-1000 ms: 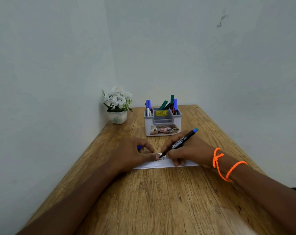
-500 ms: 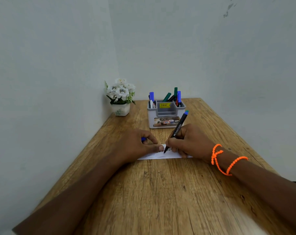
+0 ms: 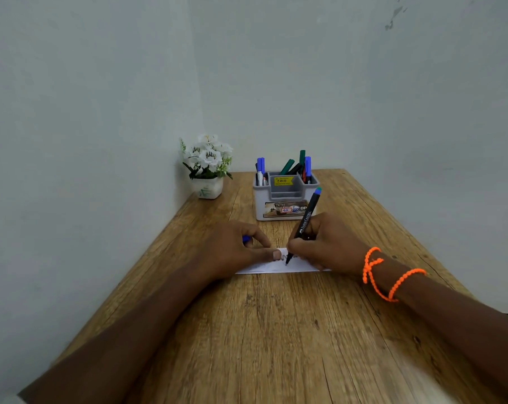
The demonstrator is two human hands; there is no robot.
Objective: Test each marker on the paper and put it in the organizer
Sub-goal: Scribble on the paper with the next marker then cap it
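Your marker [image 3: 306, 223] says "Faber-Castell"; the organizer [image 3: 284, 204] has a yellow "49.00" sticker [image 3: 284, 180] (and "42" lower down).

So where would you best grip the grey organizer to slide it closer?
Probably by the two short side walls of the grey organizer, coming from above and in front. Its boxy body stands upright; markers stick out of the back compartments, so a top grab would likely hit them, and the front face gives no hold.

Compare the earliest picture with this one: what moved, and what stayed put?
The black marker with the blue end in the right hand swung from a low slant to steeper. Its tip stayed on the white paper; the left hand still pins the paper.
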